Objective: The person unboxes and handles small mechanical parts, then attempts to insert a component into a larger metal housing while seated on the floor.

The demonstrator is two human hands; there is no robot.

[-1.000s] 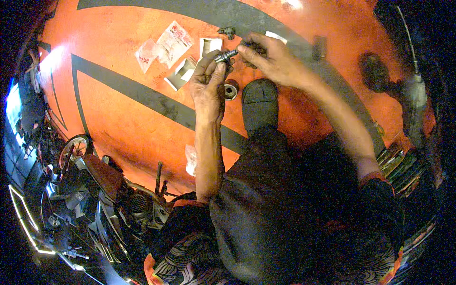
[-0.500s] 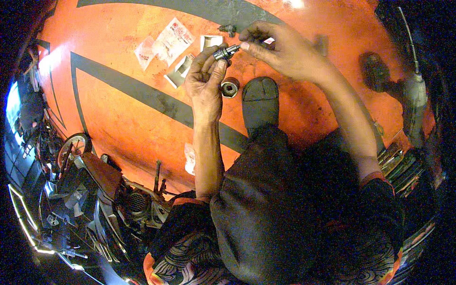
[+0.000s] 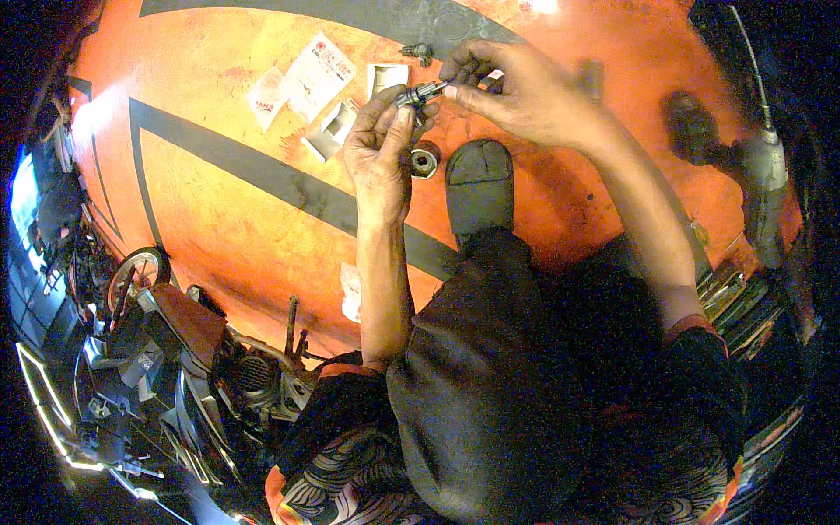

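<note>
My left hand (image 3: 378, 162) is closed around a small cylindrical metal part (image 3: 421, 94), thumb on its side, the part tilted up to the right. From the right, my right hand (image 3: 525, 96) reaches in with thumb and forefinger pinched at the thin tip of that part. Whether something separate sits between those fingertips is too small to tell. Just beyond the hands a small dark part with a stubby side piece (image 3: 420, 52) lies on the orange floor. A round metal socket-like piece (image 3: 425, 161) stands beside my left wrist.
Two opened small white boxes (image 3: 387, 77) and clear printed plastic bags (image 3: 317, 77) lie left of my hands. My dark shoe (image 3: 479, 179) rests on the floor below them. A motorcycle (image 3: 201, 341) stands at lower left. Long tools (image 3: 735, 302) lie at right.
Both hands stay nearly in place. The metal part has turned slightly in my left hand's fingers, and my right fingertips remain at its tip.
</note>
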